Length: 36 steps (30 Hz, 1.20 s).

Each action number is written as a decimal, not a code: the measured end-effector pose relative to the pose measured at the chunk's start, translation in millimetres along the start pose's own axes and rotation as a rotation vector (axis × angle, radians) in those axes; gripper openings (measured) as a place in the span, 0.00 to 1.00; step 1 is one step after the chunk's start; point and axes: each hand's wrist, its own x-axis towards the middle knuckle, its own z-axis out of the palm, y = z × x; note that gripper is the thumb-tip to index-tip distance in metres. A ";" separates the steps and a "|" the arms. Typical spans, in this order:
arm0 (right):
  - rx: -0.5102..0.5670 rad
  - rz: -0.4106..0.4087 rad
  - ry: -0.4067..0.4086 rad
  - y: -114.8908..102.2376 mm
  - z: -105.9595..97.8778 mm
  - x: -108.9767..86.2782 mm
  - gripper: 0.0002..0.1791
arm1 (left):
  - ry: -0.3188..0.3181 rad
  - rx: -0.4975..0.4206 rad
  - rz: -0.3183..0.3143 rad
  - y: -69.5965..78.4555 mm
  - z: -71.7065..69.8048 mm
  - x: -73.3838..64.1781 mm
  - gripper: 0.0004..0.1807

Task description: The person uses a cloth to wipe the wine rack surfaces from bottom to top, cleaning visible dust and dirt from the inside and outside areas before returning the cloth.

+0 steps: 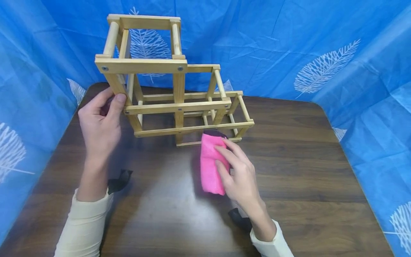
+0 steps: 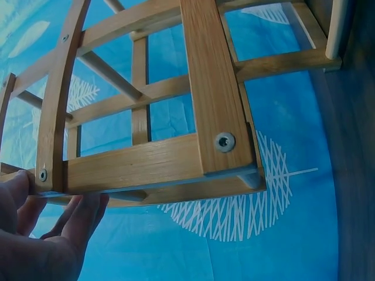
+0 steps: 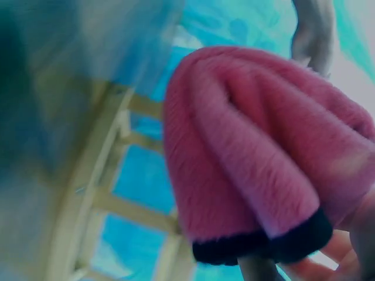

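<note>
A stepped wooden rack [image 1: 178,89], built of light slats and round dowels joined with screws, stands toward the back left of the table. My left hand [image 1: 102,121] grips its left upright between thumb and fingers; the left wrist view shows the fingertips [image 2: 88,213] against a lower corner of the frame. In front of the rack, my right hand [image 1: 239,175] holds a folded pink cloth [image 1: 212,164] with a dark edge. Fuzzy folds of this cloth [image 3: 234,134] fill much of the right wrist view and partly hide the hand. Whether the cloth touches the rack is unclear.
The dark wood-grain table [image 1: 289,160] lies under both hands. Blue sheeting [image 1: 257,43] with white leaf prints hangs behind the table and along both sides. Black straps [image 1: 120,181] show near the wrists.
</note>
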 end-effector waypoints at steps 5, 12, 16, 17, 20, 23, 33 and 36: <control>0.108 0.219 -0.039 32.0 -18.7 -13.8 0.21 | 0.001 0.006 -0.002 0.3 0.8 2.7 0.14; -0.089 0.294 -0.126 73.3 -36.1 -26.1 0.21 | -0.016 -0.007 -0.028 -1.7 2.5 2.5 0.14; -0.186 0.314 -0.201 86.0 -39.6 -32.8 0.22 | -0.026 -0.034 -0.033 -3.1 3.7 2.3 0.14; -0.221 0.313 -0.212 87.5 -40.2 -34.2 0.22 | -0.023 -0.039 -0.032 -3.6 4.0 2.5 0.14; -0.299 0.307 -0.238 89.4 -42.0 -35.9 0.22 | -0.014 -0.038 -0.026 -4.4 4.2 3.3 0.14; -0.360 0.301 -0.277 89.8 -44.9 -35.5 0.22 | -0.004 -0.036 -0.020 -5.5 3.2 3.3 0.13; -0.384 0.353 -0.353 95.8 -45.6 -40.3 0.25 | -0.014 0.012 -0.017 -9.3 -9.2 4.9 0.15; -0.357 0.331 -0.324 97.1 -48.7 -41.9 0.25 | -0.042 0.032 -0.048 -9.8 -13.1 2.3 0.17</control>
